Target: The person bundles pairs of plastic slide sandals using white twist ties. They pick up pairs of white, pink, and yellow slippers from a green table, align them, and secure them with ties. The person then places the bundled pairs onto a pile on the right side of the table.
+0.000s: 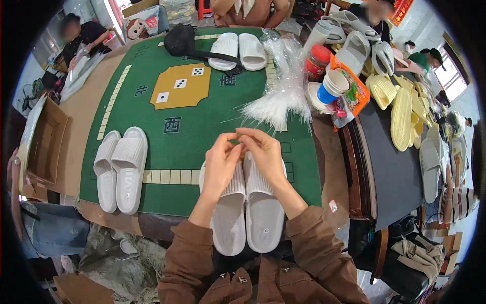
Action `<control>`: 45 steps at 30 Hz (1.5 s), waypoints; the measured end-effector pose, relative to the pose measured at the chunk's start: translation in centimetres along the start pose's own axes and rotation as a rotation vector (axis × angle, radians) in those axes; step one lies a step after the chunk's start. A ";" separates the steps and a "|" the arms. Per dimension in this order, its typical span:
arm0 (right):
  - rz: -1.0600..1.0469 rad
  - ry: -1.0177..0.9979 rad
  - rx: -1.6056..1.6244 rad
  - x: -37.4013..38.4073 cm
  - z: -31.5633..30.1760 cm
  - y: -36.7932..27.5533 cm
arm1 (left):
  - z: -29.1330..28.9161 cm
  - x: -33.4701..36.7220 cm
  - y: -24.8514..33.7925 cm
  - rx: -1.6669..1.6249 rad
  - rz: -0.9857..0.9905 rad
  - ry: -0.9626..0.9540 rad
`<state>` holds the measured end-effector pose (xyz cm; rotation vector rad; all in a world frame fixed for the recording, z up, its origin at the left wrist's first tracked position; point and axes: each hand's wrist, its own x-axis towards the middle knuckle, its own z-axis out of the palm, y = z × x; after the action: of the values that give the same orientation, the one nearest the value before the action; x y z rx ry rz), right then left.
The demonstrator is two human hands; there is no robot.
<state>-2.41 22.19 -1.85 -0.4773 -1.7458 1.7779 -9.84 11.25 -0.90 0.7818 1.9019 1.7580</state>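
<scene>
A pair of white ribbed slippers (246,212) lies side by side on the near edge of the green table mat (202,101), toes pointing away from me. My left hand (221,163) and my right hand (263,152) meet just above the slippers' toe straps, fingertips pinched together on what looks like a thin clear plastic tie, too fine to see clearly. A bundle of clear plastic ties (281,99) fans out just beyond my hands.
Two more white slipper pairs lie on the mat, at left (121,169) and far centre (238,50). A black bag (182,40), a red-lidded jar (318,62), paper cups (331,86) and piles of yellow slippers (400,109) stand to the right. Cardboard box (43,144) at left. Other people sit around.
</scene>
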 end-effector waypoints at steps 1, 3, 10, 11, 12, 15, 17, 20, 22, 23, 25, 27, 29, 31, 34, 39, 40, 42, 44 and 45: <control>-0.003 0.006 -0.002 -0.1 0.1 -0.1 | 0.1 -0.1 -0.2 0.038 0.010 0.028; -0.028 0.027 0.022 0.1 -0.7 1.1 | 0.3 0.0 -0.2 0.095 0.042 0.051; -0.099 -0.007 -0.144 0.1 -0.2 -0.2 | 0.6 -0.3 -1.1 0.147 0.122 0.137; -0.136 -0.005 -0.161 0.2 -0.6 0.1 | 0.8 -0.4 -0.9 0.198 0.071 0.103; -0.168 -0.013 -0.159 0.1 -0.3 0.2 | 0.3 -0.7 -0.5 0.268 0.014 0.080; -0.085 -0.016 -0.115 0.0 -0.9 -0.2 | 0.7 -0.8 -0.3 0.291 0.033 0.083; -0.050 -0.027 -0.107 0.1 -0.6 -0.1 | 0.4 -0.7 -0.9 0.263 0.136 0.122; -0.063 -0.014 -0.093 0.2 -0.3 0.9 | 0.2 -0.6 -1.5 0.285 0.187 0.145; -0.059 -0.020 -0.188 0.0 -0.5 0.5 | 0.2 -0.6 -1.6 0.267 0.116 0.140; -0.059 -0.032 -0.228 -0.1 -0.5 0.4 | 0.1 -0.7 -1.6 0.245 0.106 0.135; -0.096 -0.020 -0.247 -0.3 -0.1 -0.2 | 0.1 -0.6 -1.6 0.216 0.122 0.141; -0.106 -0.047 -0.244 -0.2 0.1 -0.2 | 0.2 -0.9 -0.9 0.203 0.080 0.175; -0.081 -0.071 -0.262 -0.2 -0.2 -0.2 | 0.3 -1.0 -0.6 0.181 0.045 0.188; -0.001 -0.075 -0.135 -0.2 -0.2 -0.2 | 0.2 -0.8 -1.1 0.130 0.091 0.186; 0.069 -0.062 -0.052 -0.2 -0.6 -0.5 | 0.2 -0.8 -1.0 0.124 0.081 0.174; 0.106 -0.066 0.037 0.0 -0.7 0.3 | 0.0 -0.8 -1.1 0.110 0.072 0.183; 0.108 -0.065 0.073 0.0 -0.8 0.5 | 0.0 -0.7 -1.2 0.118 0.076 0.187; 0.085 -0.060 0.061 0.1 -0.8 0.7 | 0.0 -0.7 -1.2 0.121 0.072 0.195; 0.069 -0.054 0.032 0.0 -0.8 0.9 | 0.0 -0.8 -1.0 0.113 0.053 0.203; 0.062 -0.053 0.008 0.0 -0.8 0.7 | 0.0 -0.8 -1.1 0.105 0.071 0.208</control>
<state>-2.00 22.84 -2.58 -0.4891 -1.7767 1.8559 -9.40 10.71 -2.03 0.7360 2.1414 1.8571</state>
